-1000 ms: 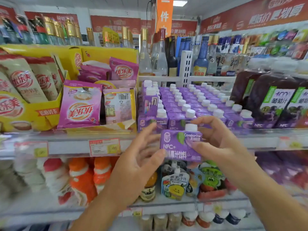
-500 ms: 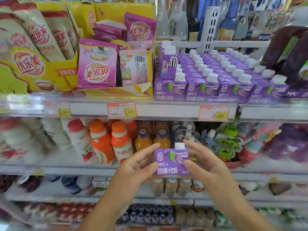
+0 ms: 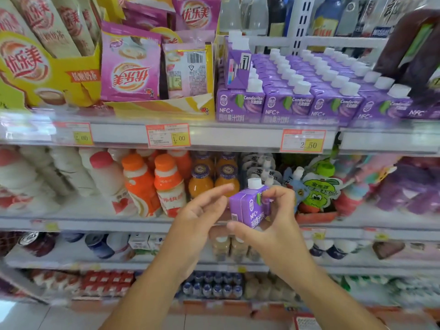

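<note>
In the head view, the right hand (image 3: 273, 231) is gripping a purple juice carton (image 3: 250, 209) at 5 o'clock from frame centre, with the thumb at its lower corner and the fingers curling over its right side. The left hand (image 3: 200, 210) is hovering open, fingers relaxed, at the carton's 9 o'clock. Matching cartons (image 3: 285, 103) are standing at its 12 o'clock.

Both your forearms rise from below and converge at centre. Your right grip (image 3: 276, 227) pinches the carton (image 3: 250, 207), thumb beneath and fingers curled over its top. Your left grip (image 3: 198, 217) is loose just beside it, fingers half-extended, index raised.
</note>
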Action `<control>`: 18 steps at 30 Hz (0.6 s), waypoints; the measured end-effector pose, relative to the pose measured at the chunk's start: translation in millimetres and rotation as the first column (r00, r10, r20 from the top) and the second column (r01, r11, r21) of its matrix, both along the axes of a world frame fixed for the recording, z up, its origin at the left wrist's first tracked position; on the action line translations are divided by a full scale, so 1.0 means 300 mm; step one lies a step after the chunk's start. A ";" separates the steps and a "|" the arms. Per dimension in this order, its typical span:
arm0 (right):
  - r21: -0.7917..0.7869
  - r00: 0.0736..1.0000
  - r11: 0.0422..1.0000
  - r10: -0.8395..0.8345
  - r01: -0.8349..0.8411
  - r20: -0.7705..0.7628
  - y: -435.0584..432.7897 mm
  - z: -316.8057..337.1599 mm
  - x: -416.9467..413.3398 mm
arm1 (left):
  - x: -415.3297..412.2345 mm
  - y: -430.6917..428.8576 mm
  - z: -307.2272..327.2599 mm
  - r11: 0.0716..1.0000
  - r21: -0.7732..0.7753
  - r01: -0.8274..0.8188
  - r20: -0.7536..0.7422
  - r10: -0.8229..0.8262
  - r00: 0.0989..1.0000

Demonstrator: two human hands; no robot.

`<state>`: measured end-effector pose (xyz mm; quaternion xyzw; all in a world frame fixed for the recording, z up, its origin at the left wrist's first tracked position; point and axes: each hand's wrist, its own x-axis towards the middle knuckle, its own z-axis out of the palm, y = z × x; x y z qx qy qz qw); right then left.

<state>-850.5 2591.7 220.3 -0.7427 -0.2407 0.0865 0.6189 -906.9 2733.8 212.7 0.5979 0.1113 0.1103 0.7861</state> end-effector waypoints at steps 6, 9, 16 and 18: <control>0.161 0.957 0.981 0.150 -0.112 -0.249 -0.017 -0.012 0.001 | 0.029 -0.022 -0.022 0.993 0.078 0.092 -0.123 -0.082 0.989; 0.148 0.933 0.980 0.172 -0.131 -0.315 -0.020 -0.036 0.000 | 0.028 -0.033 -0.039 0.987 -0.054 0.154 -0.138 -0.160 0.977; 0.105 0.976 0.991 0.100 -0.081 -0.193 -0.052 -0.047 0.029 | 0.013 -0.010 -0.032 1.000 -0.010 -0.003 -0.114 0.002 0.993; 0.143 0.968 0.989 0.070 -0.036 -0.239 -0.062 -0.046 0.042 | 0.003 0.001 -0.030 0.999 -0.050 0.010 -0.112 -0.016 0.994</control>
